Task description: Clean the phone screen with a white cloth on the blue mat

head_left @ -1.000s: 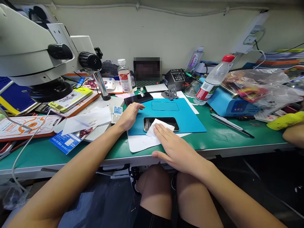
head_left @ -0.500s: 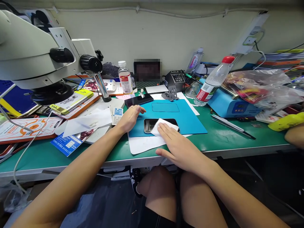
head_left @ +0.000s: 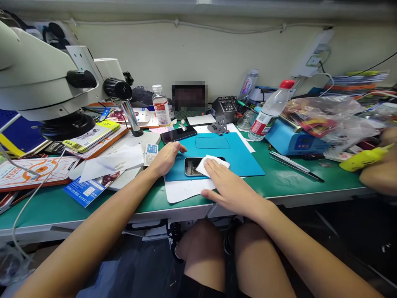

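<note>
A smartphone [head_left: 190, 167] with a dark, glossy face lies on the blue mat [head_left: 248, 163]. My right hand [head_left: 223, 180] presses a folded white wipe [head_left: 203, 166] onto it, fingers flat and side by side, thumb held away. The wipe and fingers hide the phone's right part. My left hand [head_left: 166, 158] rests at the mat's left edge, fingers loosely bent and nothing visible in them. Behind it lies a second dark phone [head_left: 179, 134]. White paper [head_left: 182, 191] sticks out under the mat's front edge. A phone-sized outline [head_left: 212, 143] is drawn on the mat.
A microscope [head_left: 37, 78] looms at left above boxes and papers [head_left: 111, 161]. Bottles [head_left: 161, 107] and a small black device [head_left: 223, 108] stand behind the mat. At right are a red-capped bottle [head_left: 269, 111], tweezers [head_left: 296, 166] and another person's blurred arm [head_left: 380, 169].
The wipe has slid slightly right across the phone under my right hand. At far right, the other person's arm has come further into view. My left hand stays by the mat's edge.
</note>
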Demonstrator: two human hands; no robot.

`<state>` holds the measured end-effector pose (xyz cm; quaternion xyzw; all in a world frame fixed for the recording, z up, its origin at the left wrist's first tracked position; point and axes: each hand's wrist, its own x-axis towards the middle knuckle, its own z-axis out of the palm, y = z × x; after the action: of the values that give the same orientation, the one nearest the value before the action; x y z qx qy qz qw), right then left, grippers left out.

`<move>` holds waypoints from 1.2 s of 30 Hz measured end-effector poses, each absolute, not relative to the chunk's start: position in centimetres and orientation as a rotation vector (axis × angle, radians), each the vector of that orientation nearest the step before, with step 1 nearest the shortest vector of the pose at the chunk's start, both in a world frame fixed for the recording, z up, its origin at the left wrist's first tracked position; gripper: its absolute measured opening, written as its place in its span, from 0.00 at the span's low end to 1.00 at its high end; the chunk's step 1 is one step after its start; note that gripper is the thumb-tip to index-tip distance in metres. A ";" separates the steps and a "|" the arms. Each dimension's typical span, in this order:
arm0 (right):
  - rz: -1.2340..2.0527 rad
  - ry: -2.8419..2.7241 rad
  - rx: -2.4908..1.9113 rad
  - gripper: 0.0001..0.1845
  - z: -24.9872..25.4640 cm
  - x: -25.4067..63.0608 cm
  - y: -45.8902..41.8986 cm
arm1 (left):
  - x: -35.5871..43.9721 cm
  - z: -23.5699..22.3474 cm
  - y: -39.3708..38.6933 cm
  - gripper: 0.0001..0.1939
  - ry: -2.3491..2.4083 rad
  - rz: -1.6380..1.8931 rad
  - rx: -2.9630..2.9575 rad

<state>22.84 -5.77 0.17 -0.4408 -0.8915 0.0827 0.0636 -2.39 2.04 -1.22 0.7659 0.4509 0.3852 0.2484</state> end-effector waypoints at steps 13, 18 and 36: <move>0.289 -2.682 -1.410 0.49 0.8 23.4 -3.4 | -2.4 -1.2 2.0 0.39 1.207 1.034 2.068; 0.306 -2.694 -1.396 0.48 0.9 26.4 -6.4 | -2.3 -1.0 1.9 0.40 1.216 1.021 2.098; 0.215 -2.691 -1.413 0.48 0.5 27.6 -7.3 | -2.3 -0.9 1.8 0.39 1.184 1.002 2.121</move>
<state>27.63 -7.31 0.54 -0.4632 -0.8822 0.0705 0.0473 -2.29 1.85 -0.92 0.7807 0.4357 0.3688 0.2543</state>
